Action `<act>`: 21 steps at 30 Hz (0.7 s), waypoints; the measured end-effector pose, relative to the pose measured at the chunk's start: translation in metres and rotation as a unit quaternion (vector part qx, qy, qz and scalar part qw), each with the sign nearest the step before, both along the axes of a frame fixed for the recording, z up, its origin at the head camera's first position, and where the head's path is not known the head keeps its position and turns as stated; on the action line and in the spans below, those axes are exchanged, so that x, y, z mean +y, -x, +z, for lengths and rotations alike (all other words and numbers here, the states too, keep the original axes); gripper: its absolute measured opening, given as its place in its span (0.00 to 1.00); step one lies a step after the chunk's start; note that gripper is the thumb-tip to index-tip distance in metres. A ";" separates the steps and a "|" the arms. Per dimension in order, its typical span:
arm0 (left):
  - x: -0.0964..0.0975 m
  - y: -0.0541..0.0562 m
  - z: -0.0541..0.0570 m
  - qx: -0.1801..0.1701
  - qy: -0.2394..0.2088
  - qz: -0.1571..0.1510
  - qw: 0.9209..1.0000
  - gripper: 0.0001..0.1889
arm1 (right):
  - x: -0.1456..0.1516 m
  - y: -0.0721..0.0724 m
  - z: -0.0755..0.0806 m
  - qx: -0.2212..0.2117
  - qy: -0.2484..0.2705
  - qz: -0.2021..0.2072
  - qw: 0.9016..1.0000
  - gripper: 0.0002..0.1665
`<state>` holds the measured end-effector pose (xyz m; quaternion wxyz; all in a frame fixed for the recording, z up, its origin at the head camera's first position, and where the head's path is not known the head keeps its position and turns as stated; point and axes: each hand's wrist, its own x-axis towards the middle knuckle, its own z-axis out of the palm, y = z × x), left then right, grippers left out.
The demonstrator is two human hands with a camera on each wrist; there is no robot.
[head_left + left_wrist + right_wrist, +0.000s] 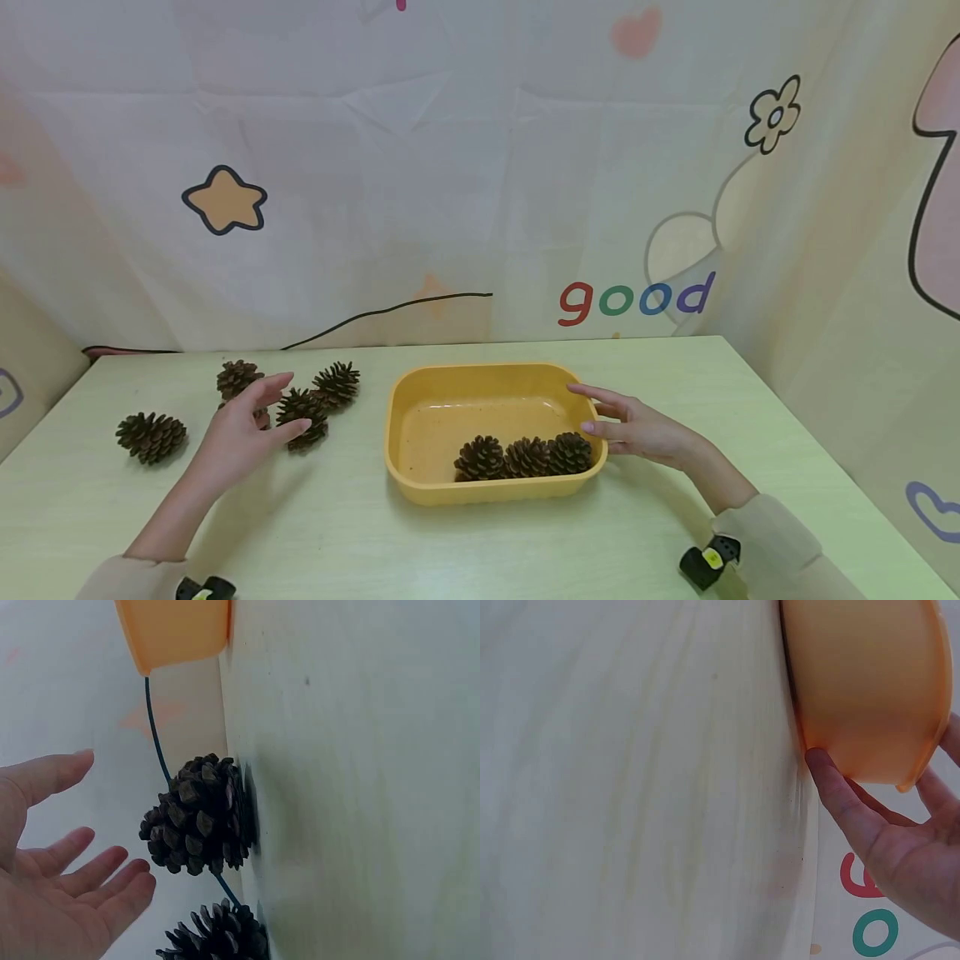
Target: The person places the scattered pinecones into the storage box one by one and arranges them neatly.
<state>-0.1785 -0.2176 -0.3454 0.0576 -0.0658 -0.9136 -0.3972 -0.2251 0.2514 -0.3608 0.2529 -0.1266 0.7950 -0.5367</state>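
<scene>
A yellow tray [408, 400] sits mid-table with three pine cones [527, 457] in a row along its near wall. My right hand [600, 410] rests against the tray's right end with its fingers straight. In the right wrist view the thumb [840, 796] presses the tray's outer wall [862, 682]. My left hand [279, 407] hovers open and holds nothing, just beside a loose pine cone [303, 418]. The left wrist view shows the open left hand [82, 847] a short gap from that pine cone [199, 817], with a second pine cone [217, 937] below it.
More pine cones lie left of the tray: one behind the nearest [337, 383], one further back [238, 377], one apart at the far left [150, 436]. A printed cloth backdrop [480, 167] rises behind and to the right of the pale green table [525, 542].
</scene>
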 end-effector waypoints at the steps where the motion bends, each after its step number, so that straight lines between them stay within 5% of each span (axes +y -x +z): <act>1: -0.001 0.001 -0.001 -0.007 0.004 0.004 1.000 0.39 | 0.000 0.000 0.000 0.000 -0.001 0.000 1.000 0.42; 12: -0.009 0.012 -0.006 -0.081 0.027 0.009 0.996 0.42 | 0.000 0.000 -0.001 -0.002 0.000 -0.002 1.000 0.42; 21: -0.006 0.021 -0.008 -0.093 0.062 -0.004 0.994 0.43 | 0.000 -0.001 0.001 -0.002 -0.002 0.000 1.000 0.42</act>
